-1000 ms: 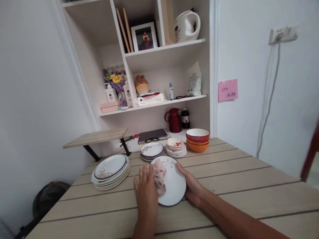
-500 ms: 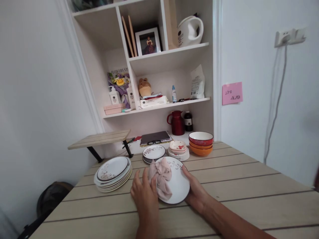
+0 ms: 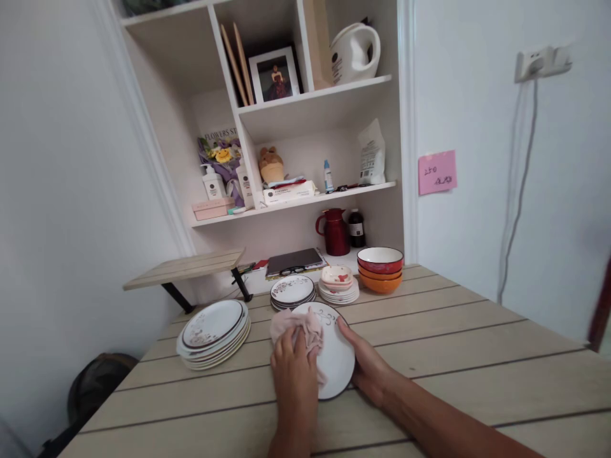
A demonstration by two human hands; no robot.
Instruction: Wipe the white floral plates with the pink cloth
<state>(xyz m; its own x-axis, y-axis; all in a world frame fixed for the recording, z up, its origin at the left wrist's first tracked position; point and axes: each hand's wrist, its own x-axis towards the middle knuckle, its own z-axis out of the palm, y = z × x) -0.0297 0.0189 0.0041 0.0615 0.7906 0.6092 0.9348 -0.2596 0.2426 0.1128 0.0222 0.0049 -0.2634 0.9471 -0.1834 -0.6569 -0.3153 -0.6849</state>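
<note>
Cloth [image 3: 286,321], soft, pale pink & crumpled, sits on the L part of a round, white, dark-rimmed china plate [image 3: 338,359] w/ a curly pattern nr the top. Plate is over the light-brown, wooden, slatted table [image 3: 453,356], in front of the stacks; can't tell if its low edge touches the wood.

Grip: bare L hand [image 3: 294,362] has its fingers half bent & has hold of the bunch; palm's hidden, so can't tell how tight. Bare R hand [image 3: 372,369] is part closed on the plate's R edge, thumb on top nr the pattern, other fingers out of sight, prob. underneath.

To do it well, IMO: looks like a wipe. Press w/ a big flat pad, not just fingertips, b/c that should rub more plate at once. Go in small rings, middle to rim, & get the pattern too. Tuck in the loose end by the low edge so it won't drag. Shift the R thumb at some pt, b/c the bit under it won't get rubbed. Hold firm tho: smooth china could slip if L pushes too hard.

Mind the nbrs: a short stack of white, dark-rimmed, flower-print plates [image 3: 292,289] is just behind, & a big stack of round white plates [image 3: 210,327] is off to the L.
</note>
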